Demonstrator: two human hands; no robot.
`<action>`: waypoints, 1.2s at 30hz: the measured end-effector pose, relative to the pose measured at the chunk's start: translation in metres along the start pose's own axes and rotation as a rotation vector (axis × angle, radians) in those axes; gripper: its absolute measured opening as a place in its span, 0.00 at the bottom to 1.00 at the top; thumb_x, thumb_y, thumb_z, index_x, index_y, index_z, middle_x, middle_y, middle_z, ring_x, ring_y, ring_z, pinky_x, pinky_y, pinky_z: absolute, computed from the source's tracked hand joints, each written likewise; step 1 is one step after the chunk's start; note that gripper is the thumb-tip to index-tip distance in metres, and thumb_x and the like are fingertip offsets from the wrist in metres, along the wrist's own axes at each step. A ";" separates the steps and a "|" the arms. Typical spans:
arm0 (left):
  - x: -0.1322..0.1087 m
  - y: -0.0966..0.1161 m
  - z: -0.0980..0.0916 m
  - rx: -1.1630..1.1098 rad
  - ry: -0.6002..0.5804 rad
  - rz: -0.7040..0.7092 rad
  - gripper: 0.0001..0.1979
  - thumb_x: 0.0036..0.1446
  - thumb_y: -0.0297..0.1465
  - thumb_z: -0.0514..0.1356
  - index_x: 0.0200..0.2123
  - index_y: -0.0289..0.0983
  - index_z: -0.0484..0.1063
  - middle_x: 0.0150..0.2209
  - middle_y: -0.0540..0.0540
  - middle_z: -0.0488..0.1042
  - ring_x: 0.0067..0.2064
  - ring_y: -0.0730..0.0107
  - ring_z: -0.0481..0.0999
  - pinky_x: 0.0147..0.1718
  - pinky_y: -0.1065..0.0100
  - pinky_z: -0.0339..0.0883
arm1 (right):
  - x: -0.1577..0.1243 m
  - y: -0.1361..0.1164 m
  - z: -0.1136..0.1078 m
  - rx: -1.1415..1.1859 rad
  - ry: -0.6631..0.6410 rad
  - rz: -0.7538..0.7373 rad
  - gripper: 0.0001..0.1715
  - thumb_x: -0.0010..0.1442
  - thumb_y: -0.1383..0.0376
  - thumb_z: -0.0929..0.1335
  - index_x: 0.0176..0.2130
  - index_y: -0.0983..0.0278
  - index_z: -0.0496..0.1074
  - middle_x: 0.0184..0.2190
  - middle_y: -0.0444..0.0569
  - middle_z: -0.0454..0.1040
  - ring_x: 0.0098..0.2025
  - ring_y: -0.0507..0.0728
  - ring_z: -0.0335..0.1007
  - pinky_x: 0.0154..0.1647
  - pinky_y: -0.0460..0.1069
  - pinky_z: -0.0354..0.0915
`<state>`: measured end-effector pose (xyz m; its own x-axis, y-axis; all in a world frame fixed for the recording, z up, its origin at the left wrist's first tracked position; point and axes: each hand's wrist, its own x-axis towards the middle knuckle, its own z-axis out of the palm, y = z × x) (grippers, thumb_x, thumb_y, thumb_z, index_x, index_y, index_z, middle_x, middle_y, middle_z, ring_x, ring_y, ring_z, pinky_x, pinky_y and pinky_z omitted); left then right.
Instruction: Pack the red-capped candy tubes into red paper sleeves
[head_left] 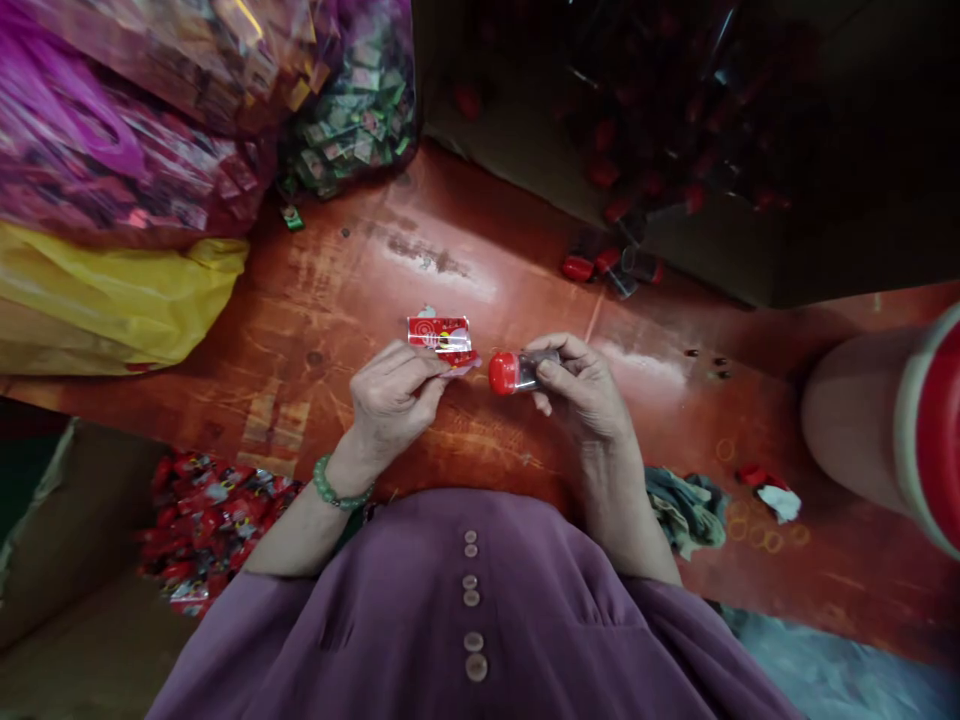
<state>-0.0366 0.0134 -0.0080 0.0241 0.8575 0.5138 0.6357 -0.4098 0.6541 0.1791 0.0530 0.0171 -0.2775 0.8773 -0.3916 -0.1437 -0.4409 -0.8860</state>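
My left hand (pixel 396 392), with a green bead bracelet on its wrist, is closed in a pinch on a thin pinkish-red printed film (pixel 463 368). Just beyond its fingers is a red printed label (pixel 439 328) with a swirl and a yellow spot; whether it joins the pinched film I cannot tell. My right hand (pixel 589 390) grips a small clear bottle (pixel 528 371) with a rounded red cap. The bottle lies sideways in the fingers, its cap pointing left toward the film, with a small gap between them. What is inside the bottle looks dark.
Loose red-capped bottles (pixel 619 272) lie by a dark carton (pixel 525 175) holding many more. Bags of small packets (pixel 352 120) and a yellow bag (pixel 120 300) stand left. Red wrapped pieces (pixel 210 520) fill a lower-left box. A tub (pixel 855 425), cloth (pixel 686 510) and rubber bands (pixel 757 535) are right.
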 end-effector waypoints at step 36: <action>-0.022 -0.006 0.011 0.162 -0.213 0.277 0.12 0.61 0.28 0.61 0.47 0.42 0.75 0.47 0.46 0.82 0.48 0.63 0.81 0.58 0.49 0.67 | 0.002 0.016 0.024 -0.131 0.045 0.173 0.18 0.51 0.54 0.75 0.28 0.63 0.69 0.15 0.36 0.70 0.12 0.44 0.59 0.11 0.40 0.54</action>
<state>-0.0325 0.0001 -0.0289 0.3610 0.7734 0.5211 0.6961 -0.5953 0.4013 0.1535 0.0432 0.0079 -0.2440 0.7998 -0.5485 0.0277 -0.5596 -0.8283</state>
